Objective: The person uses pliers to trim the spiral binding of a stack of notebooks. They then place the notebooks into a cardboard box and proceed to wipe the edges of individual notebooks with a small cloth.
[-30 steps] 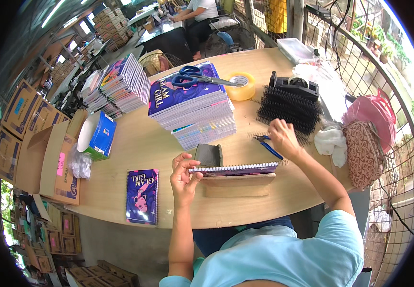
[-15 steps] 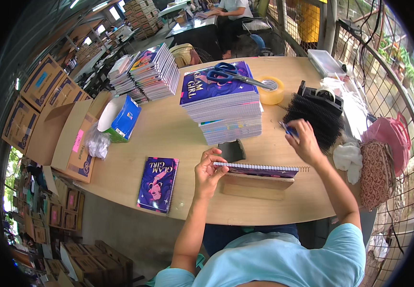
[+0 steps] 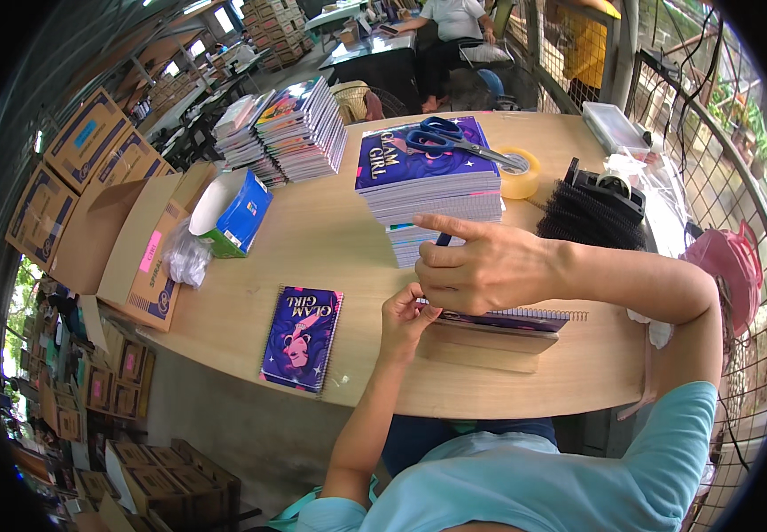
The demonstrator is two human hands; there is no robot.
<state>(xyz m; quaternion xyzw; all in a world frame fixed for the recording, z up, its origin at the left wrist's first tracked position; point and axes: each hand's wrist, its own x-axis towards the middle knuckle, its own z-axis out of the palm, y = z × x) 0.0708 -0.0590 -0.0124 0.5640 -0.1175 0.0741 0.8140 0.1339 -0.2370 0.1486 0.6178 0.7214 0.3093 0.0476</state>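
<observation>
- My left hand (image 3: 407, 321), in the middle of the frame, pinches the left end of a purple notebook (image 3: 525, 321) between thumb and fingers.
- My right hand (image 3: 476, 270) reaches across in front of it, fingers curled and index finger stretched toward the left; a bit of dark blue handle (image 3: 443, 239) shows beside that finger, and the rest of the tool is hidden.
- I cannot tell whether my right hand touches the notebook.
- The notebook is just right of the frame's centre, its spiral edge up, leaning by a wooden block (image 3: 481, 353); a loose end of coil (image 3: 576, 316) sticks out past its right end.
- Left of my hands, a finished-looking spiral notebook (image 3: 301, 339) lies flat on the table (image 3: 312, 244).
- Above my right hand, a tall stack of notebooks (image 3: 432, 199) carries blue-handled scissors (image 3: 468, 144), with a roll of yellowish tape (image 3: 519, 185) just beside it.
- In the upper right, black coils (image 3: 589, 220) lie in a heap against a black tape dispenser (image 3: 622, 203).
- In the upper left part stand a blue box (image 3: 246, 213) and a cardboard box (image 3: 140, 257), a clear plastic bag (image 3: 186, 259) between them.
- At the top of the frame, another person (image 3: 454, 22) sits by a desk.
</observation>
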